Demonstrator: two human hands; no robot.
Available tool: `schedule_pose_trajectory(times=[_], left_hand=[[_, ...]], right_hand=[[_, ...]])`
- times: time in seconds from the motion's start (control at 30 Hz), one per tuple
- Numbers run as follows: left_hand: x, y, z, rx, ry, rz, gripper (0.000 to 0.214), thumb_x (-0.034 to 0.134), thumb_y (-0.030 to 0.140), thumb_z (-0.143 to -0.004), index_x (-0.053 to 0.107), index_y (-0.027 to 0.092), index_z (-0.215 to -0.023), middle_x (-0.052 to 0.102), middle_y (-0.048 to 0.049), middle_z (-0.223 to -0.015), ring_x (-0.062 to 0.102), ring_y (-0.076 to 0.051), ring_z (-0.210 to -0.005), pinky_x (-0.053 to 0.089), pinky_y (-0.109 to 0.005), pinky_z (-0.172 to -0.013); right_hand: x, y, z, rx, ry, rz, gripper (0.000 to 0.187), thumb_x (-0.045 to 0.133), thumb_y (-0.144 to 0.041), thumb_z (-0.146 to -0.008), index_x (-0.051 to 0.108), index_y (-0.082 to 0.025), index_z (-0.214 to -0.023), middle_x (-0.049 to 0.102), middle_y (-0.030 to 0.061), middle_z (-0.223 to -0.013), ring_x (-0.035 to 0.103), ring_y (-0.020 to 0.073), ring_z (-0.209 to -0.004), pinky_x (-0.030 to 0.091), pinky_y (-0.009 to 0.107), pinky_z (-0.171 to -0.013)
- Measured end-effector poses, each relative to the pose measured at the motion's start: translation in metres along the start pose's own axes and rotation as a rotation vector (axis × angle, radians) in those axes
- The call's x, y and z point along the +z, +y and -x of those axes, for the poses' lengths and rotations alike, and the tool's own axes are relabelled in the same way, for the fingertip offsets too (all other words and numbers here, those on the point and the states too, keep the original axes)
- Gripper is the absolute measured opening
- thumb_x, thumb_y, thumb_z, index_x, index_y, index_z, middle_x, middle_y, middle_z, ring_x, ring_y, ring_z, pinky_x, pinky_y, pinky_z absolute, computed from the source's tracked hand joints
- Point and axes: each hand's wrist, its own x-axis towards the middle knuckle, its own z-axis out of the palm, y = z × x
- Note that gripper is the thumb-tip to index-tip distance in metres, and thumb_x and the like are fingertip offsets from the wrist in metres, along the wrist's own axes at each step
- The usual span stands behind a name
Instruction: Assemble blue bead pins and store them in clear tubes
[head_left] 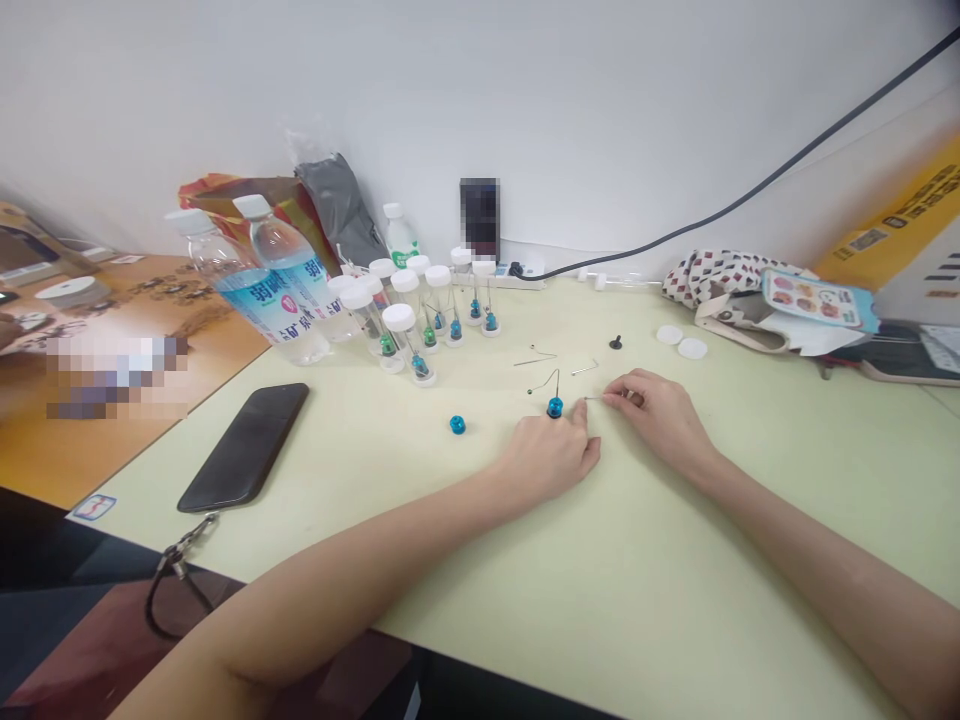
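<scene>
My right hand (664, 420) pinches a thin metal rod (596, 399) between thumb and fingertips, just above the table. The rod's free end points left, toward the index fingertip of my left hand (551, 455); whether they touch I cannot tell. My left hand rests on the table, index finger and thumb apart, its other fingers partly hidden. Just beyond its knuckles stands a shiny blue round piece (555, 406) with a bent wire (557, 382) rising from it. Another blue round piece (457, 425) lies to the left. Loose bent wires (536, 359) and a small hooked rod (585, 368) lie farther back.
Several white-capped clear tubes (400, 340) holding blue or green pieces stand back left, beside large water bottles (289, 290). A black phone (244, 445) lies at left. A small black part (616, 342), white discs (681, 342) and a patterned pouch (712, 280) are back right.
</scene>
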Motion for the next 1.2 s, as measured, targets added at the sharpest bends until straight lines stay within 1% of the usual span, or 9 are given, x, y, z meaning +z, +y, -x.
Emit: schedule_pose_trajectory(times=[0.23,0.37,0.47,0.6,0.73,0.87,1.0,1.1,1.2], left_hand=[[-0.002,-0.002,0.003,0.043,-0.007,-0.005,0.054,0.025,0.038,-0.091,0.034,0.005,-0.133,0.061,-0.0087,-0.062,0.061,-0.023,-0.058,0.042,-0.031,-0.051],[-0.009,-0.003,0.006,0.186,0.009,-0.003,0.040,0.026,0.030,-0.092,0.058,0.009,-0.101,0.062,-0.0100,-0.064,0.061,-0.022,-0.057,0.041,-0.030,-0.051],[-0.020,-0.006,0.009,0.259,0.006,0.001,0.044,0.025,0.033,-0.091,0.062,0.012,-0.079,0.062,-0.0105,-0.062,0.060,-0.022,-0.057,0.040,-0.030,-0.051],[-0.031,-0.013,0.015,0.019,-0.055,-0.039,0.036,0.036,0.022,-0.086,0.061,0.012,-0.061,0.059,-0.0111,-0.057,0.059,-0.021,-0.056,0.037,-0.028,-0.050],[-0.034,-0.020,0.017,-0.164,-0.172,-0.079,0.022,0.043,0.008,-0.075,0.060,0.013,-0.063,0.057,-0.0107,-0.055,0.060,-0.024,-0.061,0.036,-0.029,-0.051],[-0.035,-0.028,0.014,-0.194,-0.147,0.060,0.021,0.041,0.022,-0.080,0.059,0.013,-0.082,0.063,-0.0109,-0.070,0.060,-0.024,-0.067,0.038,-0.030,-0.054],[-0.029,-0.041,0.007,-0.220,-0.116,0.349,0.024,0.048,0.032,-0.078,0.054,0.017,-0.096,0.063,-0.0080,-0.089,0.060,-0.023,-0.080,0.042,-0.029,-0.061],[-0.018,-0.048,-0.001,-0.202,-0.031,0.628,0.026,0.053,0.025,-0.076,0.056,0.019,-0.102,0.057,-0.0068,-0.105,0.059,-0.017,-0.085,0.045,-0.027,-0.073],[-0.008,-0.051,-0.009,-0.154,0.050,0.832,0.025,0.056,0.018,-0.074,0.061,0.017,-0.098,0.056,-0.0061,-0.101,0.057,-0.014,-0.079,0.047,-0.025,-0.073]], right_hand=[[-0.001,-0.001,0.000,0.012,0.000,-0.035,0.020,0.052,-0.035,-0.082,0.065,-0.023,-0.073,0.062,0.0024,-0.081,0.056,0.0163,-0.066,0.040,0.029,-0.061],[-0.001,0.000,0.001,0.029,0.009,-0.084,0.019,0.053,-0.035,-0.081,0.064,-0.022,-0.072,0.062,0.0017,-0.078,0.055,0.0152,-0.062,0.039,0.029,-0.060],[-0.001,0.002,0.000,0.063,0.023,-0.157,0.016,0.056,-0.035,-0.080,0.064,-0.022,-0.073,0.062,0.0005,-0.075,0.053,0.0136,-0.058,0.039,0.028,-0.058],[-0.002,0.004,0.001,0.127,0.025,-0.282,0.019,0.059,-0.039,-0.078,0.064,-0.021,-0.074,0.060,0.0003,-0.071,0.049,0.0122,-0.052,0.037,0.027,-0.053],[-0.005,0.002,0.003,0.151,0.009,-0.411,0.027,0.058,-0.046,-0.078,0.063,-0.020,-0.074,0.057,0.0016,-0.078,0.043,0.0089,-0.047,0.035,0.026,-0.046],[-0.007,-0.001,0.004,0.147,0.018,-0.476,0.028,0.058,-0.047,-0.077,0.063,-0.020,-0.075,0.055,0.0018,-0.079,0.041,0.0081,-0.046,0.034,0.026,-0.045],[-0.006,0.000,0.005,0.143,0.024,-0.491,0.027,0.059,-0.046,-0.077,0.063,-0.019,-0.075,0.055,0.0017,-0.078,0.042,0.0083,-0.048,0.033,0.025,-0.046],[-0.006,0.000,0.005,0.129,0.027,-0.499,0.024,0.060,-0.042,-0.078,0.062,-0.019,-0.075,0.053,0.0007,-0.076,0.042,0.0080,-0.049,0.033,0.025,-0.046],[-0.006,0.000,0.005,0.122,0.021,-0.517,0.021,0.061,-0.040,-0.078,0.062,-0.020,-0.074,0.052,-0.0001,-0.076,0.042,0.0076,-0.049,0.033,0.025,-0.046]])
